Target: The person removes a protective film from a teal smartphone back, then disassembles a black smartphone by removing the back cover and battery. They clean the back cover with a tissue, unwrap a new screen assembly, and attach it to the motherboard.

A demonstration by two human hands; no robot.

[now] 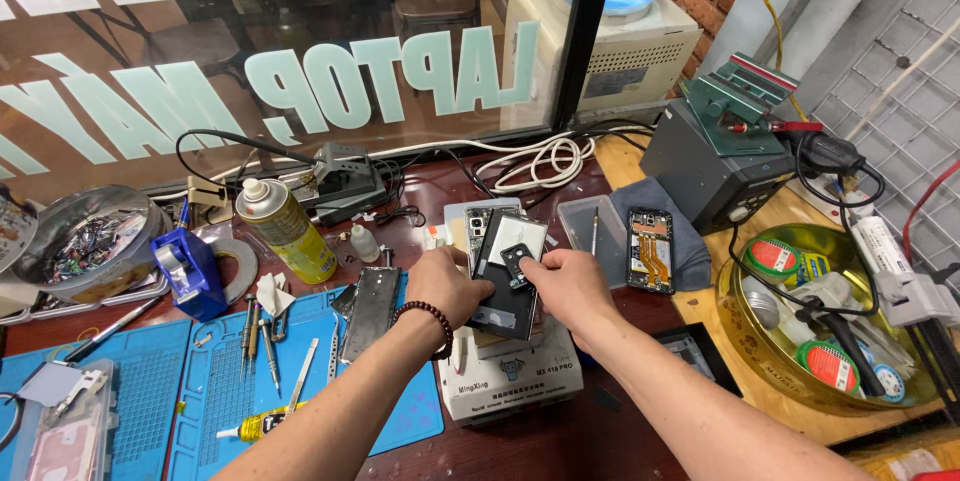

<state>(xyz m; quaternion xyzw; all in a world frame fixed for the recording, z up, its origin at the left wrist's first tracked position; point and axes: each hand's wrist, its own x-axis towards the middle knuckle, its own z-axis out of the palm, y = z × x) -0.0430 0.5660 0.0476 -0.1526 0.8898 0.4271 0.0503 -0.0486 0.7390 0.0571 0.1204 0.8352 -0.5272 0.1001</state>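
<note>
Both hands meet over a dark phone back cover (510, 276), held tilted above a white box-shaped machine (512, 373) on the bench. The left hand (447, 284), a dark bead bracelet (432, 321) on its wrist, has its fingers closed on the cover's left edge. The right hand (570, 286) pinches the cover at its upper right, by the small black camera block (516, 263). The machine's front carries a pale label with a small blue emblem and dark print (not legible enough to matter). Just right lies an opened phone (651, 249) on a grey cloth (690, 241). To the left, a yellow spray can (286, 229) stands upright with a white cap, beside a blue tape dispenser (190, 271), above a blue work mat (210, 381). Behind, large pale green letters run across the glass window (300, 61). At the far right sits a yellow bowl (745, 341) holding green tape rolls.
</note>
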